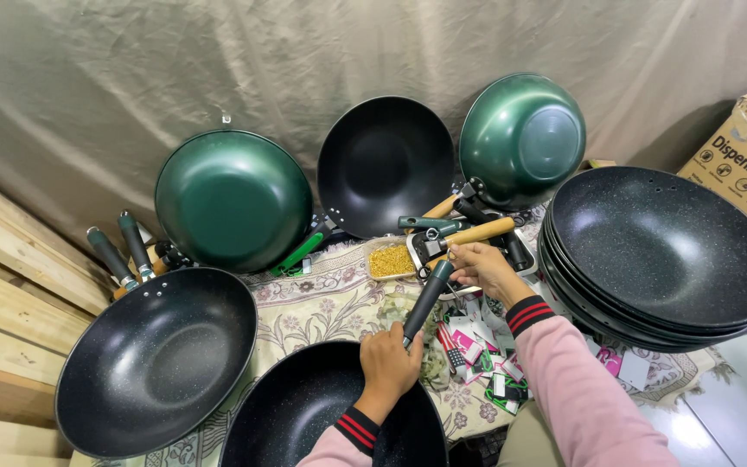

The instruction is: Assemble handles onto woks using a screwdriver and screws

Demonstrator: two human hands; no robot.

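Two hands work over a patterned cloth (339,303) spread on the floor. Nearest, at six o'clock, a black speckled wok (304,415) sits just below the left hand (388,363), whose grip is closed tight round the lower end of a dark handle (425,301). The handle slants up toward one o'clock, where the right hand (482,270) pinches its upper end with fingers curled together, beside a metal bracket.

Judging from this, the handle is being readied for fitting; it goes best if the left hand keeps the shaft steady while the right lines up the bracket end squarely.

Just beyond the right hand lie wooden handles (477,232) and a tray of small brass-coloured screws (391,259). At four o'clock, loose tags (477,346) litter the cloth. At nine o'clock rests another black wok (157,359); at three o'clock, a stack of woks (663,251). Farthest, green-backed woks (233,199) lean against a draped sheet (131,69).
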